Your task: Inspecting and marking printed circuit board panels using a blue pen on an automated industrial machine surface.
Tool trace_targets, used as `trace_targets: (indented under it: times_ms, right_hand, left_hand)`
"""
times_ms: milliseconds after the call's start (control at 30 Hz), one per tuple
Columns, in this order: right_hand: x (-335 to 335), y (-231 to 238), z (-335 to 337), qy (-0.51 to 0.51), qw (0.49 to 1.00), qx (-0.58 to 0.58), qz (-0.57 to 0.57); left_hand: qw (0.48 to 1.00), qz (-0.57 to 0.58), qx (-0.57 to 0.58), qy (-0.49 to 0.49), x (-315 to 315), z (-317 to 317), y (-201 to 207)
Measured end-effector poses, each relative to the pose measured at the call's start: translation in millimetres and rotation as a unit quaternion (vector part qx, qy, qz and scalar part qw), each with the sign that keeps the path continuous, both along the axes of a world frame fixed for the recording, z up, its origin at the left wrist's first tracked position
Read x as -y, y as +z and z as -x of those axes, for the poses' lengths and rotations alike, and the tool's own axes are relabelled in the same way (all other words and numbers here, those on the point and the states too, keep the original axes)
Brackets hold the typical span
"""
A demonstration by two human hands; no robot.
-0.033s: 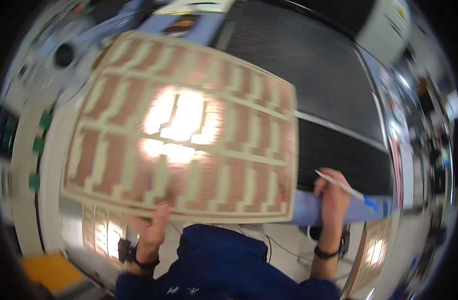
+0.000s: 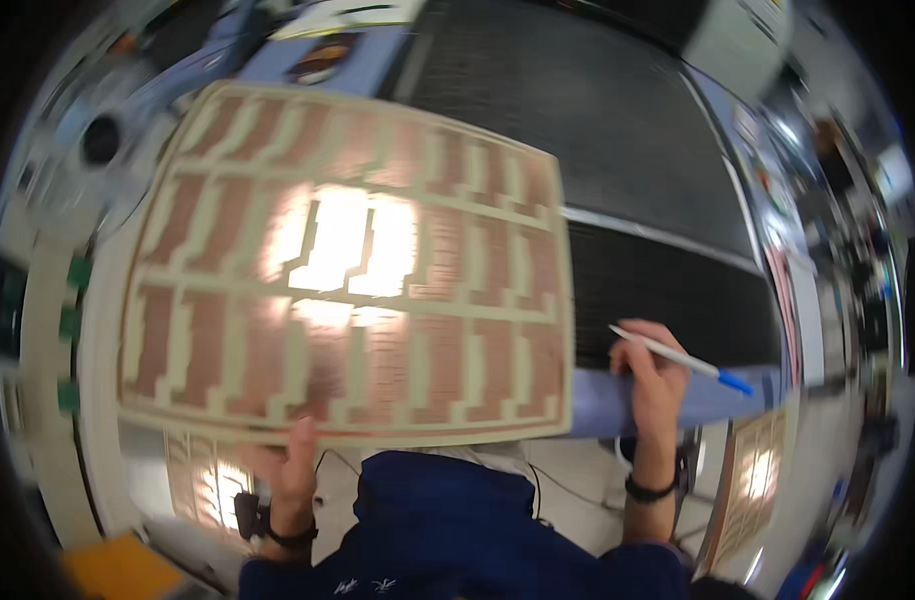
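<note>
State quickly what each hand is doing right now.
Left hand: gripping the lower edge of the copper-patterned panel.
Right hand: closed on a white pen.

1 head view, looking steeply down, close above copper-patterned sheet point(image 2: 347, 270) and dark mat point(image 2: 637, 150).

Glossy coppery panel point(image 2: 347, 270) — smooth plastic pen point(image 2: 677, 358).

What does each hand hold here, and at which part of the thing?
The left hand holds the large copper-patterned sheet by its near bottom edge. The right hand holds a white pen with a blue cap around its middle.
</note>
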State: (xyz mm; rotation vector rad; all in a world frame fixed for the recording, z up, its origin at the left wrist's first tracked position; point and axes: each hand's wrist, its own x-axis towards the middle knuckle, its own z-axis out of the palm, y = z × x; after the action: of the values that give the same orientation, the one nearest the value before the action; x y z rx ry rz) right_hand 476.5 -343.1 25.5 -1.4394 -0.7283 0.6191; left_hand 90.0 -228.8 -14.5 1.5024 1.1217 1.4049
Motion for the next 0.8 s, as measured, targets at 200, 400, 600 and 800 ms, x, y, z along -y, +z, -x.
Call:
trace_targets:
  times_ms: [200,400,600,800]
  right_hand:
    - [-15,5,2,-0.001,0.986,0.158,0.054]
    - [-16,8,5,0.024,0.986,0.154,0.064]
    - [-21,5,8,0.018,0.979,0.198,0.035]
    - [-14,3,7,0.025,0.973,0.225,0.041]
  left_hand:
    - [0.998,-0.002,0.056,-0.017,-11,-27,6]
    - [0.997,-0.025,0.065,-0.022,-10,-33,12]
    - [0.997,-0.020,0.074,-0.026,-12,-29,14]
    - [0.997,-0.036,0.064,-0.020,-9,-35,16]
